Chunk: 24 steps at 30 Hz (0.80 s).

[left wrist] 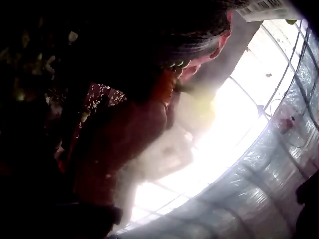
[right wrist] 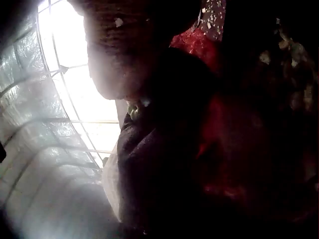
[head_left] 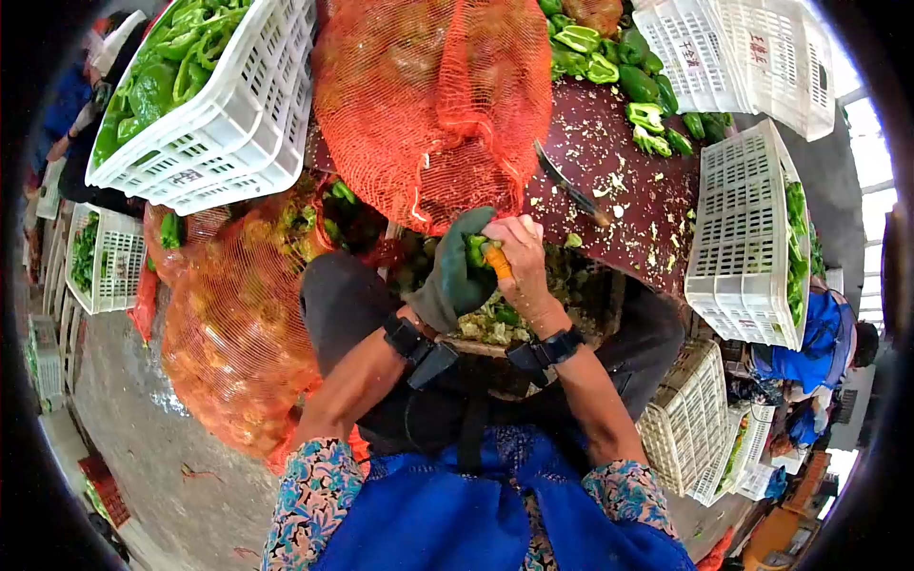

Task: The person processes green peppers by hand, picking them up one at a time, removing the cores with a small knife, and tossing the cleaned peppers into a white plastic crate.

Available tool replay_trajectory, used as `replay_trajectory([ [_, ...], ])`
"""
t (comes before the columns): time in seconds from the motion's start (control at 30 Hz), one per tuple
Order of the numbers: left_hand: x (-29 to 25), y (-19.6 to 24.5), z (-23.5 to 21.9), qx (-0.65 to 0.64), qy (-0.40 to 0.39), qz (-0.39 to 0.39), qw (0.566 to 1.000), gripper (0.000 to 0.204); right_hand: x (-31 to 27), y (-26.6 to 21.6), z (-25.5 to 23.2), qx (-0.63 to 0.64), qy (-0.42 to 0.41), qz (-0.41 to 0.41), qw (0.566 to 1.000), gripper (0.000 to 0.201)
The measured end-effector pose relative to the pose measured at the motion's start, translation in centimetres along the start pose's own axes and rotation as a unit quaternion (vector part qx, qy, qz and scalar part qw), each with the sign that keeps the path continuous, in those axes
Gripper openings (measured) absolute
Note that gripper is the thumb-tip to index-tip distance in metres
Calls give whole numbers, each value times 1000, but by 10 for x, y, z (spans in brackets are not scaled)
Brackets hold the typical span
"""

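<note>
My left hand (head_left: 459, 266), in a dark green glove, grips a green pepper (head_left: 475, 250) above the crate between my knees. Against the pepper's right side, my bare right hand (head_left: 522, 252) curls its fingers and pinches at it. An orange piece (head_left: 497, 261), like a wrap, shows along the right thumb. Glove and fingers hide most of the pepper. In the left wrist view the right hand (left wrist: 132, 129) is dark against glare, the orange piece near its tip. The right wrist view shows the dark glove (right wrist: 159, 149) below the right fingers, with a small pale-green bit between them.
A red net sack (head_left: 428, 105) stands just ahead, another (head_left: 243, 324) at left. A curved knife (head_left: 568, 186) lies on the seed-strewn dark red board (head_left: 619, 205). Halved peppers (head_left: 647, 119) lie farther back. White crates (head_left: 228, 124) flank both sides; pale scraps (head_left: 490, 328) fill the crate below.
</note>
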<state>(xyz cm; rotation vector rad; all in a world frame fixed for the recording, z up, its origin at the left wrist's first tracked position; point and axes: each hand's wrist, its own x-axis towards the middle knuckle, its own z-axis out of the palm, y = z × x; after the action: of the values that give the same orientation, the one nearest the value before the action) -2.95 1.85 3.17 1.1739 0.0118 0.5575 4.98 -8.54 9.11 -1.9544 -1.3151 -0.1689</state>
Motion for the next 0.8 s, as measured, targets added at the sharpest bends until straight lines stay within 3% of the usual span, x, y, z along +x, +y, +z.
replay_trajectory([
  [0.07,-1,-1,-1,0,10,13,1000,72,-1,-1,3,36,22,2,999,22],
  [0.17,-1,-2,-4,139,-9,83,987,69,-8,2,13,60,45,50,996,29],
  [0.23,4,1,-2,259,-32,162,952,67,-12,10,21,52,59,99,992,28],
  [0.27,-5,-13,3,106,4,89,990,57,-13,13,23,34,69,81,994,26],
  [0.33,1,-16,-2,85,8,19,996,48,-12,13,24,98,78,120,985,26],
  [0.37,6,-13,0,-156,8,-106,982,42,-10,10,23,130,82,138,978,26],
  [0.4,11,-9,2,-384,68,-220,894,38,-9,12,20,120,83,141,979,27],
  [0.5,16,6,10,-411,20,-236,880,42,-32,73,64,351,119,251,894,28],
  [0.53,19,12,12,-460,23,-260,849,40,-2,22,15,424,101,380,816,28],
  [0.63,31,20,12,-494,59,-323,806,37,14,23,2,453,196,485,722,29],
  [0.7,32,14,9,-496,77,-322,803,37,14,51,-12,403,204,441,776,25],
  [0.73,34,17,10,-491,77,-320,806,40,21,49,-22,224,217,339,888,22],
  [0.8,37,25,11,-502,62,-322,800,44,27,48,-34,31,178,202,963,20],
])
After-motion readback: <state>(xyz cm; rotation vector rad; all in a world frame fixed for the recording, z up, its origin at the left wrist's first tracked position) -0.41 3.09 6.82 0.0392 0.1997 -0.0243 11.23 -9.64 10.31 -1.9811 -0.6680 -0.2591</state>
